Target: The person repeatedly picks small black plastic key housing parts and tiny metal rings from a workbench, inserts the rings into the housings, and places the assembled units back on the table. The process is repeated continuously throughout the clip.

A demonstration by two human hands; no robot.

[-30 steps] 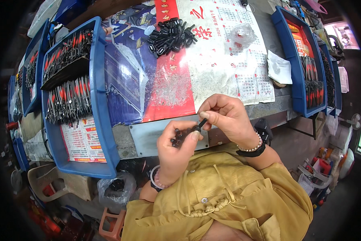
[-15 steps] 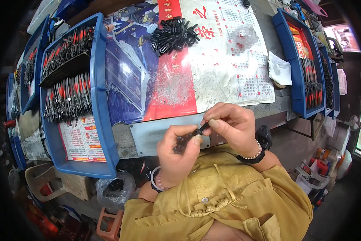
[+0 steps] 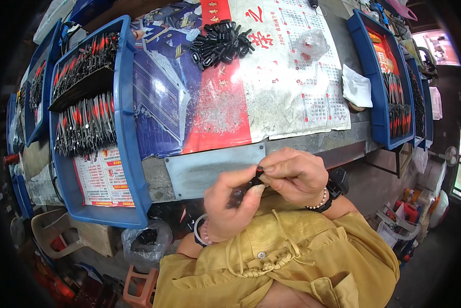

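Just past my lap, at the table's near edge, both hands meet over a small black part (image 3: 259, 171). My left hand (image 3: 229, 204) is closed, with thumb and forefinger pinching the part from the left. Inside its curled fingers more dark pieces (image 3: 237, 195) show, too shaded to tell their kind. From the right, my right hand (image 3: 296, 175) pinches the same part's upper end with its fingertips. A tiny reddish spot shows at that end; the rest is covered by fingers. Farther off on the table lies a heap of glossy black oblong parts (image 3: 221, 43).
A grey metal plate (image 3: 199, 172) lies along the near table edge. Blue trays (image 3: 121, 118) with rows of black and orange-red pieces stand at left, another blue tray (image 3: 378, 110) at right. A crumpled clear bag (image 3: 312, 45) and white paper (image 3: 357, 87) rest on the calendar sheet.
The black part has turned from lying slanted between my hands to being mostly covered by fingers. My right hand has moved slightly down and closer to the left.
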